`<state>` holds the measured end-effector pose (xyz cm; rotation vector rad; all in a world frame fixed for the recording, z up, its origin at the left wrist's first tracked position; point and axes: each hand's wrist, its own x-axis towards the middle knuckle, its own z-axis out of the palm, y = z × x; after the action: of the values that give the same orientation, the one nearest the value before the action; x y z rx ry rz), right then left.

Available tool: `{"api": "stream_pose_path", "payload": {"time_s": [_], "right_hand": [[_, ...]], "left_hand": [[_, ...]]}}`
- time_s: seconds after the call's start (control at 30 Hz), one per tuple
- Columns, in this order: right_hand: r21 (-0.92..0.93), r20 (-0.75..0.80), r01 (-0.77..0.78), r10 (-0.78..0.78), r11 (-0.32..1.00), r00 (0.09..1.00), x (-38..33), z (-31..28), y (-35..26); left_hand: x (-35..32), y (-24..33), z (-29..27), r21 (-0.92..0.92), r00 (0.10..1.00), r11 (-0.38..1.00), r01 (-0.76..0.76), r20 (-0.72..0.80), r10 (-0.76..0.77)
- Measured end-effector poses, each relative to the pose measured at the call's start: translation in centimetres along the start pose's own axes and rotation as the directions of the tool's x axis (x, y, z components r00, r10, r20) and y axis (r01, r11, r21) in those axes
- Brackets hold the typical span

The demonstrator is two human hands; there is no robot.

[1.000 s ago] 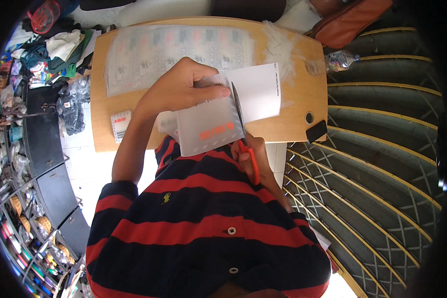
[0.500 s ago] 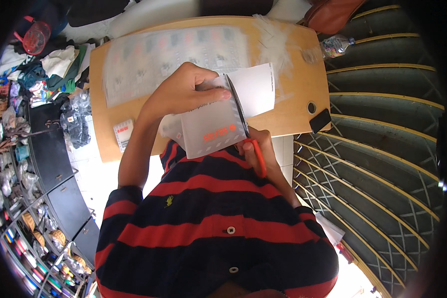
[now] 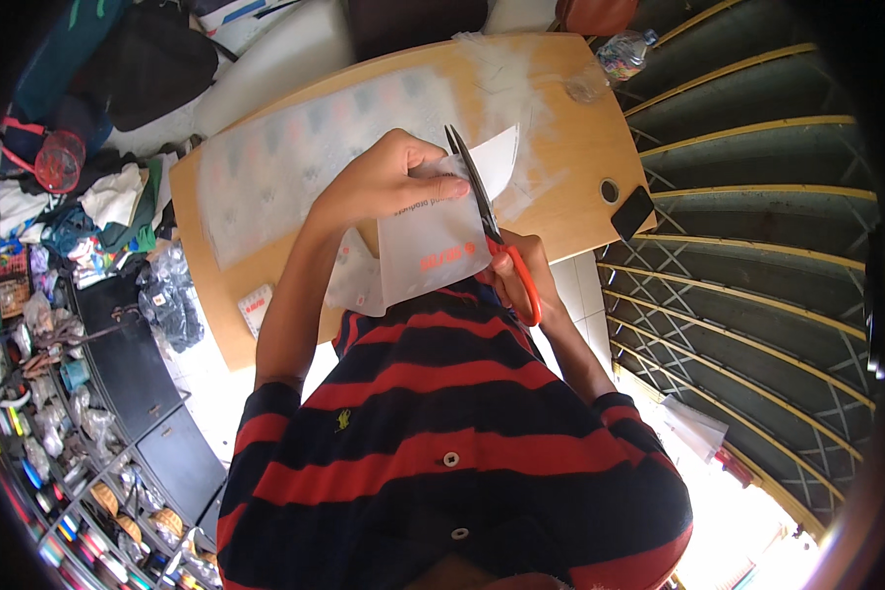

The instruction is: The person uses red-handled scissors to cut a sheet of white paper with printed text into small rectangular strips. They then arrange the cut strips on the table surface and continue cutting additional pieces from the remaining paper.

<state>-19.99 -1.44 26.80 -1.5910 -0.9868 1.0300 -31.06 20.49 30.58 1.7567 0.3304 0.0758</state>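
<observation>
A pale printed sheet (image 3: 428, 241) with orange lettering is pinched at its upper edge between the thumb and fingers of my left hand (image 3: 388, 182). My right hand (image 3: 513, 278) grips scissors (image 3: 480, 187) with red-orange handles. The dark blades point away from me along the sheet's right edge, their tips slightly parted beside my left thumb. Beyond the blades a plain white piece of sheet (image 3: 501, 167) sticks out to the right. Below my left wrist, another translucent printed piece (image 3: 354, 275) hangs beside the held sheet.
The wooden table (image 3: 570, 128) carries a large translucent printed sheet (image 3: 256, 182), thin offcuts (image 3: 506, 74), a small white printed stack (image 3: 256, 307) and a black phone (image 3: 631, 213). A plastic bottle (image 3: 626, 54) stands at the far right corner. Folding metal gate at right; cluttered shelves at left.
The scissors have shifted slightly right and their tips now show parted above the sheet's top edge. Less of the white piece shows beyond the blades. The whole view has turned a little.
</observation>
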Motion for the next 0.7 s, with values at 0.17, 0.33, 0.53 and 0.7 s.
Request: {"api": "stream_pose_path", "payload": {"time_s": [0.17,0.33,0.53,0.7], "right_hand": [[0.067,-0.074,-0.028,0.033,0.997,0.997,0.4,-0.1,1.3],[0.043,-0.071,-0.081,0.084,0.996,0.994,0.2,0.3,1.5],[0.094,-0.111,-0.05,0.06,0.994,0.992,0.1,1.0,2.0],[0.295,-0.149,0.061,-0.017,0.954,0.989,0.0,1.2,2.0]], "left_hand": [[1.3,0.0,0.1,0.019,0.996,0.997,0.081,0.033,-0.082],[0.9,0.2,0.2,-0.001,0.993,0.994,0.107,0.047,-0.107],[0.2,-0.9,-0.4,0.126,0.992,0.985,0.114,0.043,-0.12],[-0.8,-0.7,0.5,0.005,0.974,1.0,0.01,-0.225,-0.008]]}}
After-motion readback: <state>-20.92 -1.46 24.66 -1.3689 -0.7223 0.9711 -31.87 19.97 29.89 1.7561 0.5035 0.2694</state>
